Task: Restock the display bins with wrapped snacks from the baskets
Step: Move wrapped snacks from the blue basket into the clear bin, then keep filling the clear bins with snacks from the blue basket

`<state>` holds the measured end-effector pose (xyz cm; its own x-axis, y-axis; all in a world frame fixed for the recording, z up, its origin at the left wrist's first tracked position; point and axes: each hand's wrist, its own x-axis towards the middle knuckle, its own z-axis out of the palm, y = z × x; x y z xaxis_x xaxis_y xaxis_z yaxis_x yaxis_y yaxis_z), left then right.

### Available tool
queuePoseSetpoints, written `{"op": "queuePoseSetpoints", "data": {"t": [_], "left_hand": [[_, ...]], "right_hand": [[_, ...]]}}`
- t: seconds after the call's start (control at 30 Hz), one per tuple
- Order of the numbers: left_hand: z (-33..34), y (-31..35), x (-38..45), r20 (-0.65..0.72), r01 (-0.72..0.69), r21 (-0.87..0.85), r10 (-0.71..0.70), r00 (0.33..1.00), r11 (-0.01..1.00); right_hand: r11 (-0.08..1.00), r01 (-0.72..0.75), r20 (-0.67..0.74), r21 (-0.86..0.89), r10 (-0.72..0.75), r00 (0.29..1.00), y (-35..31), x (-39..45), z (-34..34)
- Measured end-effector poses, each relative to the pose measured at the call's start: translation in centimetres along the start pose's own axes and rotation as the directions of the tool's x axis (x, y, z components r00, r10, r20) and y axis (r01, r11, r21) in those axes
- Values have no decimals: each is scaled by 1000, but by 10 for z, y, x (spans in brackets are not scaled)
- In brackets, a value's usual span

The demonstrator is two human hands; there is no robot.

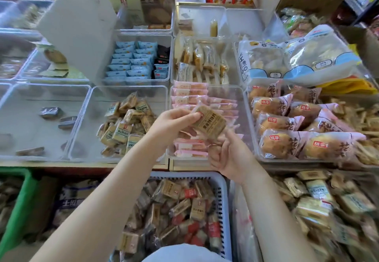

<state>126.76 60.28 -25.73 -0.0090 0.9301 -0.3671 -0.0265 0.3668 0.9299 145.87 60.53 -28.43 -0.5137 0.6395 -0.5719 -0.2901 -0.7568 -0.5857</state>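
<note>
**Mia:** What is far to the left of the pink snack bin (244,97)?

**Ben:** A clear bin (12,105) with just a few dark wrapped pieces (49,111) in it. Right beside it, still left of the pink snack bin, sits the cracker bin (96,97). It holds a heap of tan wrapped crackers (125,124).

**Mia:** And the hands?

**Ben:** They are over the pink snack bin. The left hand (174,126) grasps a brown wrapped snack (209,125), thumb on top and fingers curled under. The right hand (229,157) is just below it and pinches the clear end of the same wrapper. So both hands hold the one snack, up in the air above the pink packs (189,92).

**Mia:** What is below the pink snack bin?

**Ben:** A pale blue basket (222,196) down in front of the counter (86,164). It is full of mixed wrapped snacks (180,206), brown and red ones.

**Mia:** And to the right of the pink snack bin?

**Ben:** A bin of big bread buns (287,124) in pink and clear bags. Behind them lie large white bags (297,60) with blue patches. Lower right there is a pile of tan packets (320,196).
</note>
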Motion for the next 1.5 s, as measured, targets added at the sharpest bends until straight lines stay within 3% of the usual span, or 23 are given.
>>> {"op": "queuePoseSetpoints", "data": {"t": [0.1,0.27,0.37,0.5,0.57,0.7,0.77,0.9,1.03,1.1,1.2,1.37,1.5], "left_hand": [[-5,-15,-21,-113,91,-146,-108,988,985],[6,-35,-55,-152,129,-244,-169,974,961],[12,-42,-70,-151,126,-214,-161,975,969],[20,-51,-91,-153,111,-130,-130,980,985],[17,-56,-97,-179,118,-114,-137,974,986],[-18,-76,-106,-445,143,98,-85,891,985],[-50,-92,-118,-499,166,270,-10,867,949],[-133,-127,-149,-525,258,530,73,848,808],[-231,-153,-170,-608,323,556,110,786,766],[-279,-161,-174,-595,330,581,112,796,744],[-339,-166,-170,-484,289,682,119,867,672],[-402,-180,-154,-309,260,862,45,950,436],[-419,-198,-152,-241,229,898,-14,970,375]], "right_hand": [[996,71,-192,50,-60,979,10,-9,-2],[991,132,-161,20,-127,979,27,-23,-7],[973,179,-115,-142,-196,974,35,-31,-11],[840,217,110,-497,-187,976,43,-41,-14],[775,206,84,-597,-195,977,50,-42,-9],[685,115,-128,-720,-294,947,73,-36,6],[671,18,-212,-741,-259,942,94,-26,13],[677,-41,-193,-735,-151,969,149,6,54],[802,-33,-167,-597,-84,982,198,44,135],[880,-42,-197,-474,-60,979,218,62,184],[937,-46,-274,-346,-54,960,241,89,248],[906,-69,-353,-417,-92,931,257,137,323],[871,-68,-335,-487,-114,935,258,176,357]]}}
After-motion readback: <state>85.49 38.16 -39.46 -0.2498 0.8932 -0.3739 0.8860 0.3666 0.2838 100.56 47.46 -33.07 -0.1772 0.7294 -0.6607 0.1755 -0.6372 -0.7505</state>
